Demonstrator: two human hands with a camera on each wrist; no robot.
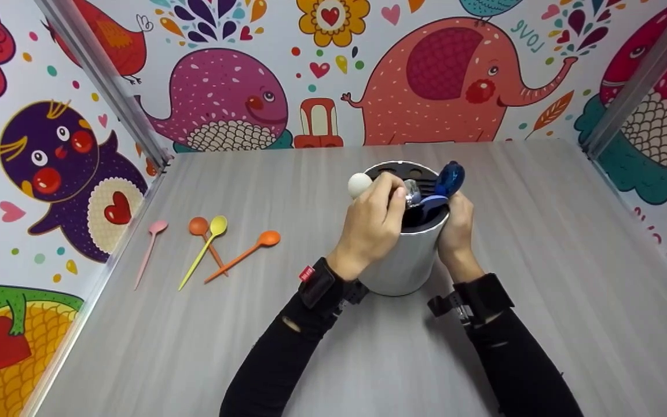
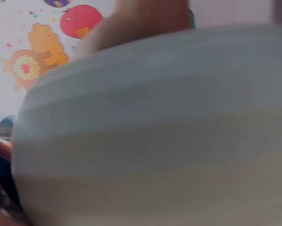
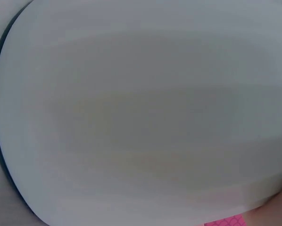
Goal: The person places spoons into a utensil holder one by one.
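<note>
A grey-white cylindrical utensil holder (image 1: 398, 269) with a dark slotted insert stands upright on the table. My left hand (image 1: 371, 223) is at its near left rim, thumb and fingers pinching a shiny, silvery, clear-looking piece (image 1: 412, 192) over the opening; its lower part is hidden. Behind that hand shows a round white utensil end (image 1: 359, 185). My right hand (image 1: 458, 226) grips the holder's right side. Near it a glossy blue utensil end (image 1: 450, 178) sticks up, beside a flatter blue piece (image 1: 435, 200). Both wrist views are mostly filled by the holder's wall (image 2: 155, 127).
Left on the table lie a pink spoon (image 1: 151, 246), a yellow spoon (image 1: 201, 255) crossing a dark orange spoon (image 1: 198, 226), and a bright orange spoon (image 1: 252, 250). Printed cartoon panels and metal posts (image 1: 107, 81) border the table (image 1: 542, 231).
</note>
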